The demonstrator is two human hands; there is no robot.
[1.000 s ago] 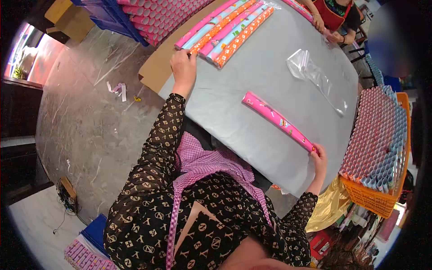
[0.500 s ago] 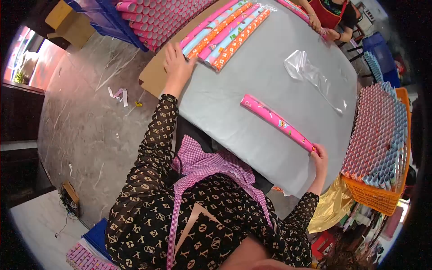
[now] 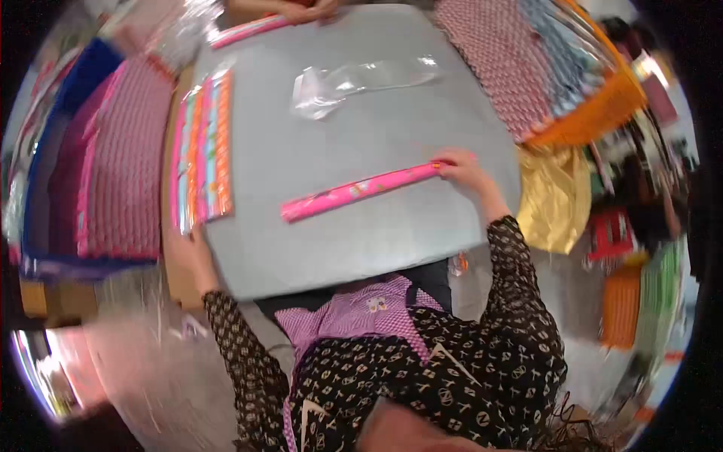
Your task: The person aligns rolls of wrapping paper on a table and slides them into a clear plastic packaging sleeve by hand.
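My right hand (image 3: 461, 169) is closed around the right end of a pink printed wrapping paper roll (image 3: 361, 187), which lies slantwise across the grey-covered table (image 3: 331, 260). At the table's left side, several pink, light blue and orange rolls (image 3: 202, 151) lie side by side in a row. My left hand (image 3: 194, 252) is at the near end of that row; blur hides its fingers and whether they grip anything. Farther back on the table lies a crumpled clear plastic sleeve (image 3: 320, 94).
A blue crate (image 3: 38, 188) packed with pink rolls stands at the left, beside cardboard (image 3: 179, 275). An orange basket (image 3: 602, 113) full of rolls is at the back right, above gold sheeting (image 3: 556, 200). Across the table, another person's hands (image 3: 309, 13) hold a pink roll (image 3: 248, 32).
My view has turned, so the table and everything around it appear rotated. My right hand keeps hold of the pink roll's end, and my left hand remains by the row of rolls.
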